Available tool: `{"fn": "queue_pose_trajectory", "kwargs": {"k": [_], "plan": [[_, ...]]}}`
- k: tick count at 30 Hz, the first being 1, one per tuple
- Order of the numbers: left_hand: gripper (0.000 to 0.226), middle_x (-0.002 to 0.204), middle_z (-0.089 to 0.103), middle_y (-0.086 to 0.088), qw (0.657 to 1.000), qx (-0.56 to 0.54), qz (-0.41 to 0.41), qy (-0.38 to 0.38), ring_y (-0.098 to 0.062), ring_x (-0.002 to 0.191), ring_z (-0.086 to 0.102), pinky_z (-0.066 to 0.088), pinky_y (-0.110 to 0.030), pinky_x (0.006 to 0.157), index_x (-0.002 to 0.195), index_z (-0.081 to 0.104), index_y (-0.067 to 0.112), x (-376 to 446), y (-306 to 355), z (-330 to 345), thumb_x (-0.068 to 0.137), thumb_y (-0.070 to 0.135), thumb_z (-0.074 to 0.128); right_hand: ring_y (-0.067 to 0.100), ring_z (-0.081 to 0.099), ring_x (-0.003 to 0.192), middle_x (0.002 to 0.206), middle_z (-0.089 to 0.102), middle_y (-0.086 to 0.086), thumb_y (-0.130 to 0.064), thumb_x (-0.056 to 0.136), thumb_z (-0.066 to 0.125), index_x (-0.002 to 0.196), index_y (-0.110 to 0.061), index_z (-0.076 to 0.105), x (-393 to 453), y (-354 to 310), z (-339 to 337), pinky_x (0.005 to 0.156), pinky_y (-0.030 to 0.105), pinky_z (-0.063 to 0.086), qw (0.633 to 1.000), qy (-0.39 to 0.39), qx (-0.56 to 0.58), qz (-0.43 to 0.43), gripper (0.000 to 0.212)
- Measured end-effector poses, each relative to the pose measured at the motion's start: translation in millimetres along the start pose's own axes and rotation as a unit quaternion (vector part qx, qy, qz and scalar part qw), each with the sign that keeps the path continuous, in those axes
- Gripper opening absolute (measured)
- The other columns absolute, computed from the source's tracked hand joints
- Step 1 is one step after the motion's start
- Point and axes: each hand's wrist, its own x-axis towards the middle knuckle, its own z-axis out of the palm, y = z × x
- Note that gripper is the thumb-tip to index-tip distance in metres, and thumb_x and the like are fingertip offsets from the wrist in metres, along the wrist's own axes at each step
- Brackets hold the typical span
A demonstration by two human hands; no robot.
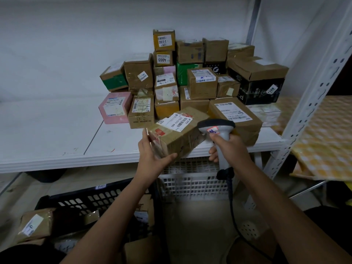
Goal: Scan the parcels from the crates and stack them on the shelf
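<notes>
My left hand (152, 152) holds a brown cardboard parcel (178, 131) from below and from its left end, thumb along its front edge. The parcel is tilted above the front edge of the white shelf (57, 141), white barcode label facing up. My right hand (231, 147) grips the handle of a grey barcode scanner (217, 127). The scanner's head points left at the parcel's right end. Behind them a stack of parcels (190, 77) covers the right half of the shelf.
A black crate (91, 201) below left holds several brown parcels. A white crate (192, 178) stands under the shelf in front of me. A perforated shelf upright (312, 92) rises at the right beside a yellow checked cloth (323, 134). The scanner cable hangs down.
</notes>
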Motion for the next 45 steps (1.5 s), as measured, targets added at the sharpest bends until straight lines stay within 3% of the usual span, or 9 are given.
{"fn": "queue_pose_trajectory", "kwargs": {"k": [4, 8, 12, 18, 24, 27, 32, 35, 45], "plan": [[0.112, 0.151, 0.024, 0.002, 1.0, 0.007, -0.007, -0.017, -0.009, 0.139, 0.027, 0.026, -0.014, 0.106, 0.155, 0.016, 0.021, 6.8, -3.9, -4.5, 0.07, 0.038, 0.087, 0.017, 0.06, 0.04, 0.052, 0.064, 0.006, -0.028, 0.096, 0.062, 0.081, -0.002, 0.063, -0.1, -14.5, -9.7, 0.043, 0.024, 0.051, 1.0, -0.004, -0.018, -0.02, 0.03], [0.103, 0.147, 0.027, 0.011, 0.999, -0.026, -0.003, -0.044, -0.002, 0.134, 0.027, 0.029, 0.008, 0.09, 0.154, 0.021, 0.018, 13.9, -7.6, -9.6, 0.074, 0.018, 0.087, 0.017, 0.059, 0.041, 0.053, 0.064, 0.009, -0.033, 0.095, 0.062, 0.073, 0.0, 0.064, 2.5, -47.7, -26.8, 0.053, 0.03, 0.054, 0.993, -0.049, -0.106, -0.035, 0.04], [0.098, 0.156, 0.029, 0.006, 0.996, -0.02, 0.016, -0.09, -0.006, 0.142, 0.026, 0.025, -0.022, 0.113, 0.153, 0.023, 0.025, 23.5, -5.6, -15.1, 0.077, 0.019, 0.085, 0.02, 0.06, 0.045, 0.061, 0.066, 0.014, -0.034, 0.096, 0.061, 0.084, 0.004, 0.066, 1.7, -78.6, -33.5, 0.049, 0.027, 0.05, 0.977, -0.107, -0.183, -0.037, 0.04], [0.124, 0.158, 0.022, 0.013, 0.987, -0.041, 0.0, -0.155, -0.002, 0.142, 0.021, 0.024, -0.026, 0.116, 0.158, -0.001, 0.031, 55.2, 10.6, -19.4, 0.072, 0.029, 0.087, 0.021, 0.063, 0.048, 0.067, 0.07, 0.017, -0.034, 0.095, 0.061, 0.089, 0.006, 0.067, 4.2, -82.2, -27.1, 0.05, 0.025, 0.051, 0.97, -0.11, -0.214, -0.024, 0.042], [0.147, 0.157, 0.033, 0.002, 0.963, -0.092, -0.069, -0.242, -0.013, 0.134, 0.047, 0.039, -0.041, 0.115, 0.158, -0.004, 0.039, 86.7, 19.8, -28.4, 0.051, 0.049, 0.097, 0.025, 0.062, 0.053, 0.069, 0.069, 0.017, -0.034, 0.096, 0.059, 0.096, 0.003, 0.066, 5.8, -90.4, -33.8, 0.054, 0.029, 0.052, 0.975, -0.102, -0.195, -0.012, 0.038], [0.152, 0.158, 0.028, 0.001, 0.969, -0.06, -0.07, -0.228, -0.016, 0.138, 0.042, 0.038, -0.041, 0.116, 0.158, 0.002, 0.033, 84.3, 21.1, -23.0, 0.041, 0.062, 0.095, 0.024, 0.061, 0.053, 0.068, 0.068, 0.015, -0.034, 0.098, 0.057, 0.098, 0.002, 0.063, 2.3, -98.9, -36.2, 0.054, 0.029, 0.051, 0.972, -0.117, -0.201, -0.016, 0.036], [0.134, 0.148, 0.022, 0.011, 0.981, 0.034, 0.048, -0.186, -0.011, 0.138, 0.032, 0.03, -0.028, 0.115, 0.158, 0.007, 0.023, 67.0, 17.8, -19.2, 0.057, 0.051, 0.091, 0.02, 0.06, 0.046, 0.063, 0.066, 0.012, -0.031, 0.099, 0.055, 0.102, 0.004, 0.061, -6.8, -106.1, -39.4, 0.051, 0.027, 0.05, 0.965, -0.14, -0.223, -0.011, 0.035], [0.132, 0.146, 0.022, 0.015, 0.977, 0.074, 0.109, -0.168, -0.008, 0.137, 0.031, 0.03, -0.026, 0.115, 0.156, 0.011, 0.025, 55.3, 16.0, -21.9, 0.056, 0.066, 0.085, 0.02, 0.062, 0.045, 0.06, 0.066, 0.012, -0.03, 0.098, 0.056, 0.096, 0.005, 0.063, -12.9, -108.7, -39.2, 0.051, 0.026, 0.05, 0.958, -0.151, -0.245, -0.018, 0.036], [0.129, 0.14, 0.025, 0.017, 0.973, 0.118, 0.151, -0.126, -0.008, 0.134, 0.032, 0.03, -0.03, 0.116, 0.153, 0.019, 0.026, 41.5, 11.4, -21.4, 0.051, 0.087, 0.069, 0.015, 0.059, 0.039, 0.048, 0.062, 0.004, -0.029, 0.098, 0.057, 0.079, -0.002, 0.059, -33.3, -119.1, -42.6, 0.046, 0.021, 0.048, 0.944, -0.161, -0.285, -0.028, 0.034]]}}
